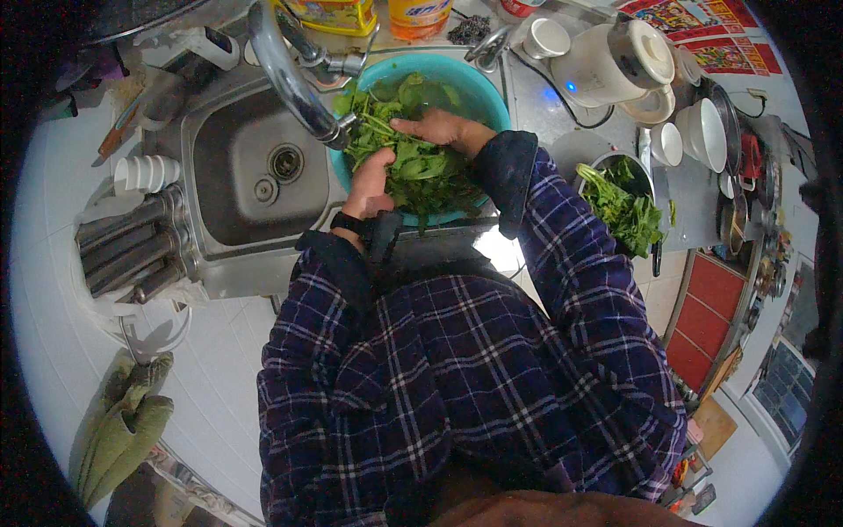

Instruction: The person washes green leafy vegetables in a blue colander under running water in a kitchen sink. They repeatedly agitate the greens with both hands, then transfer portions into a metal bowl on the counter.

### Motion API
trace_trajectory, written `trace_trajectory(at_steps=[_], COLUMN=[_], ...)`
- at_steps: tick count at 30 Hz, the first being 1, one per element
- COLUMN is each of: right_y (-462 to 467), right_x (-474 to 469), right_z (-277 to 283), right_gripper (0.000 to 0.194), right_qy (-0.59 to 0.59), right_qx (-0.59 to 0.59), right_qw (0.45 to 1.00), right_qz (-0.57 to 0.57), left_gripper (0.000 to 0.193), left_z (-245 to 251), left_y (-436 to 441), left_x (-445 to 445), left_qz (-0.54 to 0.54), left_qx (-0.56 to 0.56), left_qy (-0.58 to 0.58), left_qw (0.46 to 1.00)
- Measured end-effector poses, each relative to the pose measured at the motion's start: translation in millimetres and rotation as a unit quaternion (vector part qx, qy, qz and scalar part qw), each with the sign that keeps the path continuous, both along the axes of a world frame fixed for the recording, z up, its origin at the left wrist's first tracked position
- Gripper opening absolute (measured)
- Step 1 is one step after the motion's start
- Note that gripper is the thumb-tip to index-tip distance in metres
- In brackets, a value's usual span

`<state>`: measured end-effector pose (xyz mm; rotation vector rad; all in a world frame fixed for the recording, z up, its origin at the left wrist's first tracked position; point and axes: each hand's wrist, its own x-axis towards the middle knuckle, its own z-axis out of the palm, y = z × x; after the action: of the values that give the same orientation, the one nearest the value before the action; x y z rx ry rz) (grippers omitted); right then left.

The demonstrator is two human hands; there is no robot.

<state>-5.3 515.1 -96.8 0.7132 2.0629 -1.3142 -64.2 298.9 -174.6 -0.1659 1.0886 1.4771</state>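
Observation:
A turquoise plastic basin stands in front of me, with leafy green vegetables heaped in it and water around them. My left hand reaches over the basin's near left side and grips some of the stems, its fingers partly hidden among the leaves. From the right comes my right hand, its thumb laid across the stems and its other fingers hidden by the greens. The chrome faucet arches over the basin's left edge, its spout close to the stems. I cannot tell whether water runs from it.
Left of the basin is a stainless steel sink. More greens overhang a metal bowl on the right, beside a knife. An electric kettle, its blue light lit, and white bowls occupy the right counter. Bottles line the back.

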Motion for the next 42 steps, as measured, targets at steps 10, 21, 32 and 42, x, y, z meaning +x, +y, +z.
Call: trace_trajectory(at_steps=[10,21,32,42], right_y=[-14.9,-4.6,-1.2,-43.1], right_x=[17.5,22.3,25.3,33.7], right_z=[27.2,66.7,53.6,63.0], right_gripper=[0.055,0.043,0.049,0.036], right_qy=[0.233,0.214,0.148,0.238], right_qx=[0.186,0.234,0.397,0.344], right_qw=[0.952,0.947,0.905,0.908], right_qz=[0.07,-0.051,-0.034,0.0], left_gripper=[0.034,0.007,0.031,0.086], left_z=[4.6,78.2,70.2,117.2], left_y=[-38.0,5.6,-10.1,-12.7], left_x=[3.2,7.2,8.9,47.0], left_qz=[-0.05,0.106,-0.078,0.069], left_qx=[0.07,-0.058,-0.169,-0.19], left_qy=[0.119,-0.029,0.31,0.585], left_qw=[0.989,0.992,0.932,0.786])
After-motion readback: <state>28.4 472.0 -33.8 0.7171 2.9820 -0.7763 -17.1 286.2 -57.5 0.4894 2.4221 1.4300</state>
